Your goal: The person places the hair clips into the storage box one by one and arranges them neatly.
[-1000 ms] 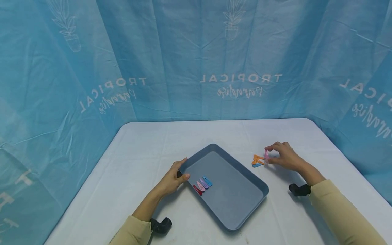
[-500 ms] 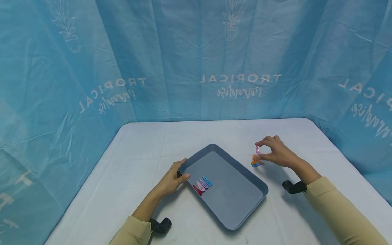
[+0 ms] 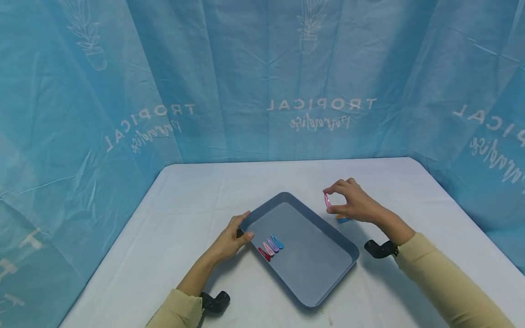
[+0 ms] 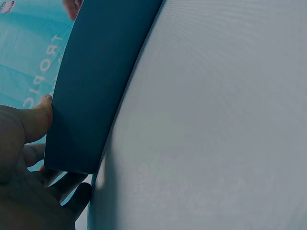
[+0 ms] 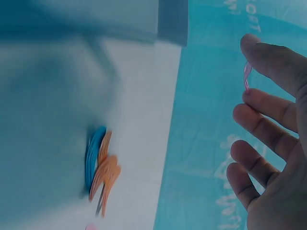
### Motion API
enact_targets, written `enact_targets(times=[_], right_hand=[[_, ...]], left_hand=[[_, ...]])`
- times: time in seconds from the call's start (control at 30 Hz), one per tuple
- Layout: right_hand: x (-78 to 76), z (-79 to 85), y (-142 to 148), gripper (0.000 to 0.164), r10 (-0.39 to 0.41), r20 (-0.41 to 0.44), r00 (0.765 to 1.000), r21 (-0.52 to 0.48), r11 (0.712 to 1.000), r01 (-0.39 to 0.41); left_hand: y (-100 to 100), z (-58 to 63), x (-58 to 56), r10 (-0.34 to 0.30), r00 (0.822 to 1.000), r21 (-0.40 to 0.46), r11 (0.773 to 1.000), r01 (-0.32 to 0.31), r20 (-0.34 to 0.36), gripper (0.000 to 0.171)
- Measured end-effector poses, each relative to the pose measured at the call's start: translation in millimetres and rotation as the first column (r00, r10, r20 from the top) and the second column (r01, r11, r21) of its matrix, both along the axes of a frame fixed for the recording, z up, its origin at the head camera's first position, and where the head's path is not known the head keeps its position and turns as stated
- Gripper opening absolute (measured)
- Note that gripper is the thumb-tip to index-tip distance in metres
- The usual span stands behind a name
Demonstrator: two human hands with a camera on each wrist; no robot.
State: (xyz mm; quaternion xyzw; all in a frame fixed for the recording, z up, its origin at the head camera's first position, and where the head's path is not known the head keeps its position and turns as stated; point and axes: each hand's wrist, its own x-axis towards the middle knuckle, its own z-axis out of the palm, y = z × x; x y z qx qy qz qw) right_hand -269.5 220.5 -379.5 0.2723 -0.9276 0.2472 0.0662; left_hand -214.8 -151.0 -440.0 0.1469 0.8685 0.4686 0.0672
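Observation:
A grey-blue tray (image 3: 316, 259) lies turned at an angle on the table. My left hand (image 3: 231, 237) grips its left corner, thumb at the rim; in the left wrist view the tray's outer wall (image 4: 100, 81) fills much of the picture. Between thumb and index fingertip, my right hand (image 3: 356, 203) pinches a pink snap hair clip (image 3: 326, 200), held above the table just off the tray's far right side. Inside the tray, near the left hand, a red clip (image 3: 264, 254), a pink clip (image 3: 268, 248), a purple clip (image 3: 272, 245) and a blue clip (image 3: 277, 242) lie in a row.
Below the right hand, orange hair clips (image 5: 106, 170) and blue hair clips (image 5: 95, 155) lie together on the white tablecloth (image 3: 213, 191). A small pink bit (image 5: 91, 226) shows at that view's lower edge. A blue printed curtain (image 3: 246, 82) hangs behind the table.
The right hand has carried the pink hair clip leftward and up, past the orange and blue clips toward the tray. The left hand and the tray have stayed put.

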Motion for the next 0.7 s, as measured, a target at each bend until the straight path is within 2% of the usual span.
enact_targets(times=[0.4, 0.7], right_hand=[[8.6, 4.0, -36, 0.052, 0.097, -0.03, 0.995, -0.013, 0.995, -0.097], [9.7, -2.5, -62, 0.048, 0.188, -0.047, 0.981, 0.024, 0.982, -0.187]], left_hand=[[-1, -1.5, -0.5, -0.006, 1.0, 0.0, 1.0, 0.006, -0.005, 0.066], [-1, -0.2, -0.2, -0.005, 1.0, -0.001, 1.0, 0.005, -0.006, 0.067]])
